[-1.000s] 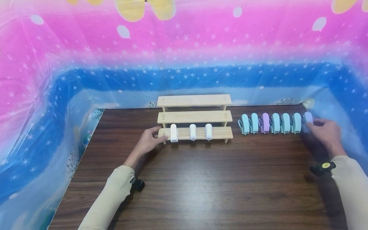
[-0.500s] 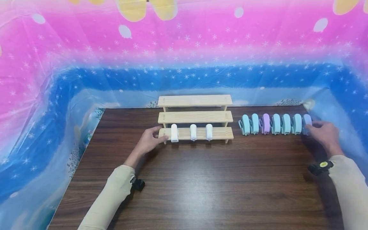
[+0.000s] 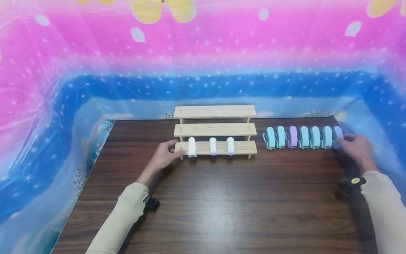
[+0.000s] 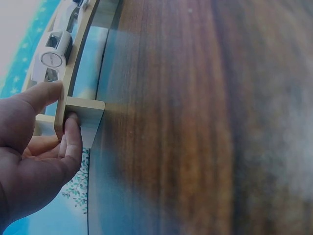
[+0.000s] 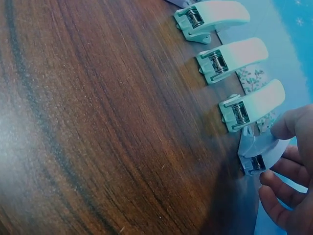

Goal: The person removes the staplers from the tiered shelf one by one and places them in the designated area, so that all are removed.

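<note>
In the head view my left hand [image 3: 164,154] pinches the left end of the lowest step of a three-tier wooden display stand [image 3: 215,129], thumb on top and fingers below, as the left wrist view shows. Three white hole punches [image 3: 213,146] stand on that step. At the right, my right hand [image 3: 359,149] holds a lavender hole punch [image 3: 338,133] at the end of a row. The right wrist view shows its fingers around the lavender body [image 5: 261,152]; part of it is hidden by the hand. Beside it stand several mint hole punches [image 3: 314,137] and a purple one [image 3: 292,137].
A dark wood-grain table [image 3: 219,208] lies under everything. Behind and at the sides hangs a pink and blue cloth [image 3: 203,63] with snowflakes. The stand's middle step [image 3: 215,129] and top step [image 3: 215,111] rise toward the cloth.
My right hand has shifted slightly left, with the lavender hole punch now closer to the nearest mint one. The left hand stays on the stand.
</note>
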A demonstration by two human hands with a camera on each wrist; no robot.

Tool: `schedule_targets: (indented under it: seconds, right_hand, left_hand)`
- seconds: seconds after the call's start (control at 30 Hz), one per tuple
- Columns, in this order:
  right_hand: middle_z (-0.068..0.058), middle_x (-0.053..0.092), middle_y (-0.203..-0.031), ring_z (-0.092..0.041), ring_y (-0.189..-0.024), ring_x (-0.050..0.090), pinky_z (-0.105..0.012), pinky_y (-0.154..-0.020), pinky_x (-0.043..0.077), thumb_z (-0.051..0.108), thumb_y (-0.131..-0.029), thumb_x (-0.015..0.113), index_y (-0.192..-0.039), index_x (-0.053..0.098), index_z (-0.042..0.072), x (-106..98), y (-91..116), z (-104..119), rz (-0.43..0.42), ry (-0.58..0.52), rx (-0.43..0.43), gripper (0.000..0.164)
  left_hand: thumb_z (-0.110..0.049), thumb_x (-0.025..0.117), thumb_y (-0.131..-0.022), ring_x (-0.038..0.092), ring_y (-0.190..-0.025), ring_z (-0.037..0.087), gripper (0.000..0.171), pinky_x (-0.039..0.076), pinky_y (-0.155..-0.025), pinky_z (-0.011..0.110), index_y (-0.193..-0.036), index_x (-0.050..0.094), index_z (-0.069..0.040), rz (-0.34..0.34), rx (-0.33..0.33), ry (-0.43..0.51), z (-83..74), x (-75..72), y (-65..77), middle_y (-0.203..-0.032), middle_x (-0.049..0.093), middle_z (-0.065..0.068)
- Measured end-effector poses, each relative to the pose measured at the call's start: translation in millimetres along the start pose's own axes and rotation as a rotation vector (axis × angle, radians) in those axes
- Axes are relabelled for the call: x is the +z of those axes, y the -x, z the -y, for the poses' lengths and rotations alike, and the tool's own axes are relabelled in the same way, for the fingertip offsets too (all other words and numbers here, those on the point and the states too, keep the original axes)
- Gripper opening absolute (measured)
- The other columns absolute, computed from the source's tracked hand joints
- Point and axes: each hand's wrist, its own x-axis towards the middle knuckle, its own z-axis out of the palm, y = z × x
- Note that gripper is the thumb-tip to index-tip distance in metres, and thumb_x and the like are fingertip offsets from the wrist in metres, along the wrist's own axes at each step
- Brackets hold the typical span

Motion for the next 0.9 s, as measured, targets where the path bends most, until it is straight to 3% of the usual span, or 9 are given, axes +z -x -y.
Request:
schedule_targets:
  seconds: [0.2,0.33,0.4,0.47,0.57,0.63,0.7,0.8,0.9]
  right_hand:
    - [-0.035,0.056,-0.135,-0.043,-0.116,0.053,-0.029,-0.070,0.042,0.053,-0.099,0.055,-0.140,0.054,-0.009,-6.6,4.4,7.9,-0.040,-0.041,-0.010,0.075]
    - [-0.028,0.060,-0.131,-0.019,-0.099,0.057,-0.027,-0.070,0.041,0.054,-0.098,0.057,-0.140,0.055,-0.008,-14.1,10.1,21.2,-0.097,-0.044,-0.045,0.075]
    - [-0.011,0.068,-0.119,0.000,-0.088,0.053,-0.023,-0.069,0.042,0.055,-0.097,0.060,-0.141,0.056,-0.005,-17.4,12.3,28.6,-0.131,-0.044,-0.063,0.075]
    - [0.007,0.067,-0.104,0.014,-0.077,0.047,-0.018,-0.065,0.043,0.054,-0.096,0.062,-0.142,0.056,-0.003,-19.7,13.8,35.8,-0.154,-0.062,-0.088,0.074]
    - [0.024,0.057,-0.094,0.019,-0.073,0.048,-0.012,-0.062,0.045,0.052,-0.096,0.064,-0.145,0.055,-0.001,-21.2,18.0,47.1,-0.154,-0.114,-0.116,0.072]
    - [0.019,0.060,-0.099,0.018,-0.075,0.050,-0.011,-0.063,0.046,0.051,-0.097,0.064,-0.145,0.054,0.000,-20.9,22.5,55.3,-0.144,-0.138,-0.135,0.071]
    - [0.005,0.067,-0.110,0.017,-0.078,0.051,-0.010,-0.064,0.046,0.051,-0.097,0.064,-0.145,0.055,0.002,-19.8,27.8,64.4,-0.143,-0.145,-0.142,0.070]
    - [-0.015,0.066,-0.126,0.015,-0.082,0.049,-0.009,-0.066,0.045,0.052,-0.097,0.063,-0.145,0.056,0.004,-16.6,34.6,76.8,-0.154,-0.148,-0.153,0.069]
    - [-0.004,0.070,-0.118,0.015,-0.082,0.050,-0.008,-0.066,0.045,0.049,-0.097,0.065,-0.144,0.058,0.006,-12.4,41.1,88.1,-0.185,-0.177,-0.178,0.064]
  left_hand:
    - [-0.023,0.077,-0.093,0.072,-0.099,0.025,0.073,0.054,-0.072,0.027,-0.151,0.042,0.008,-0.005,0.001,0.006,-0.5,0.4,0.3,-0.116,0.071,0.023]
    - [-0.023,0.077,-0.094,0.072,-0.100,0.026,0.073,0.054,-0.074,0.028,-0.151,0.043,0.007,-0.006,-0.004,0.000,-1.6,0.5,1.0,-0.118,0.071,0.022]
    - [-0.023,0.076,-0.094,0.072,-0.101,0.027,0.072,0.055,-0.076,0.029,-0.151,0.042,0.007,-0.003,0.001,-0.009,-1.7,0.2,1.0,-0.119,0.070,0.023]
    - [-0.023,0.075,-0.095,0.072,-0.102,0.028,0.072,0.055,-0.077,0.030,-0.151,0.042,0.008,-0.004,0.004,-0.017,-1.8,-0.4,0.9,-0.120,0.069,0.024]
    - [-0.023,0.075,-0.095,0.071,-0.103,0.029,0.071,0.056,-0.078,0.030,-0.150,0.042,0.009,-0.003,0.011,-0.022,-1.9,-0.8,1.1,-0.121,0.069,0.026]
    - [-0.022,0.075,-0.095,0.071,-0.103,0.029,0.071,0.055,-0.077,0.030,-0.150,0.043,0.009,-0.003,0.008,-0.018,-1.8,-0.5,1.4,-0.121,0.069,0.025]
    - [-0.023,0.075,-0.095,0.072,-0.102,0.028,0.071,0.054,-0.076,0.028,-0.150,0.043,0.008,-0.002,0.009,-0.017,-2.0,-0.2,1.9,-0.121,0.069,0.025]
    - [-0.023,0.075,-0.095,0.072,-0.102,0.027,0.071,0.053,-0.076,0.027,-0.150,0.043,0.008,-0.001,0.010,-0.018,-2.4,0.1,2.7,-0.121,0.069,0.024]
    - [-0.023,0.075,-0.095,0.071,-0.102,0.027,0.070,0.053,-0.075,0.027,-0.150,0.043,0.008,-0.002,0.011,-0.022,-3.1,0.3,3.0,-0.121,0.069,0.024]
